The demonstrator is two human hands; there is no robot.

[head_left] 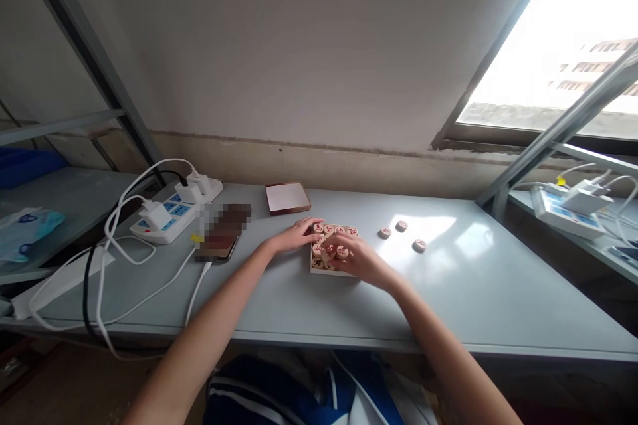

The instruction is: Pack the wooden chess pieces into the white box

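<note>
Nearest, on the worktop point(349, 319) left of the left forearm: a white cable point(197, 292) leading to a phone point(219, 249). Could get caught by a leftward sweep of that forearm and drag the phone askew.

Farther in, directly under the right hand point(361, 259): a shallow open box point(336, 273) of round, character-marked pieces point(318, 263), lying flat. Above them, the right hand, half curled, with fingertips on or just over the pieces. Cannot tell from here whether pinching one or only touching. Could tip or stack a piece by pressing off-centre, because of such close packing; could also flick one over the low wall with a trailing fingertip.

At the box's left side, the left hand point(299, 234), loosely bent and partly open, with fingers along the rim. Seems to steady rather than grip. Could let the box slide on the smooth worktop under a sideways push from the right hand.

Right of the right hand and a little beyond: three loose pieces point(419, 246), in and near bright sunlight. Might be bumped and scattered by a wide outward swing.

Beyond the left hand, to the left: a power strip point(180, 209) with plugs. Farthest, straight beyond the left hand: a lid point(288, 198), apart from the box and out of harm's way.
</note>
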